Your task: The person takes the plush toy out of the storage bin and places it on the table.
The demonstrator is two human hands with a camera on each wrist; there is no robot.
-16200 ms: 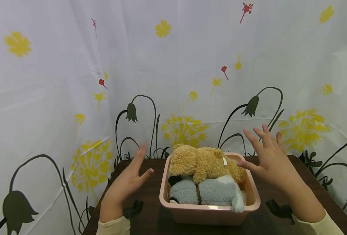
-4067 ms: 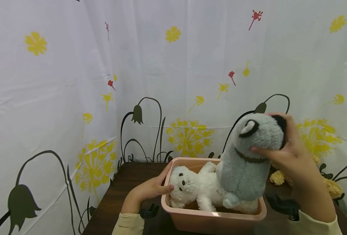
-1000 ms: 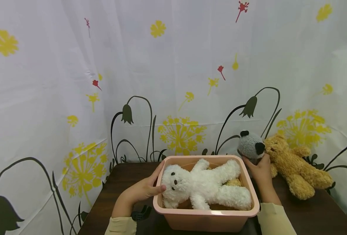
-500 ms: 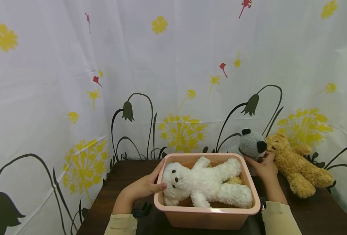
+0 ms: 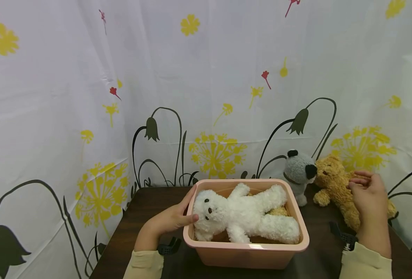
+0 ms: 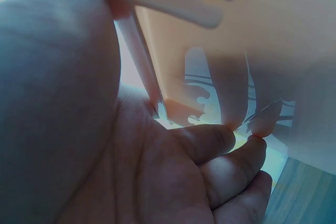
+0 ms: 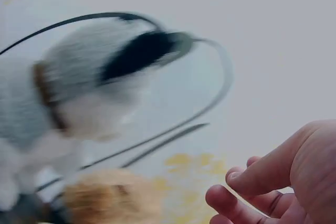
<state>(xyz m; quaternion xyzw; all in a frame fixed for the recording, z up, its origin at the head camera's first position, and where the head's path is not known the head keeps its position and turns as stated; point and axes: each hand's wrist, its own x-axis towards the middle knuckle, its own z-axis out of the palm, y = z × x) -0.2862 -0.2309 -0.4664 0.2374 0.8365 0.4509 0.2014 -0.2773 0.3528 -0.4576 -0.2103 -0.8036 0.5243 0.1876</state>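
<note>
My left hand (image 5: 169, 223) holds the left rim of a pink plastic basin (image 5: 244, 259), thumb inside and fingers along the outer wall. In the left wrist view, that hand's fingers (image 6: 231, 169) lie against the basin's wall (image 6: 294, 103). A white teddy bear (image 5: 242, 219) lies on its back in the basin, with some tan plush (image 5: 278, 211) showing beneath it. Holding nothing, my right hand (image 5: 370, 197) is in front of a tan teddy bear (image 5: 340, 193), fingers loosely bent. Beside that bear sits a grey plush toy (image 5: 298, 172) with black ears and a collar, blurred in the right wrist view.
The basin stands on a dark brown table (image 5: 150, 205). Behind the table hangs a white curtain (image 5: 213, 93) printed with flowers. A black wrist strap mount (image 5: 343, 234) is on the right wrist, another on the left.
Earlier, tan and grey plush toys lay in the basin; both now sit on the table to its right. My right hand has let go of the grey one and moved right. Left hand keeps its hold.
</note>
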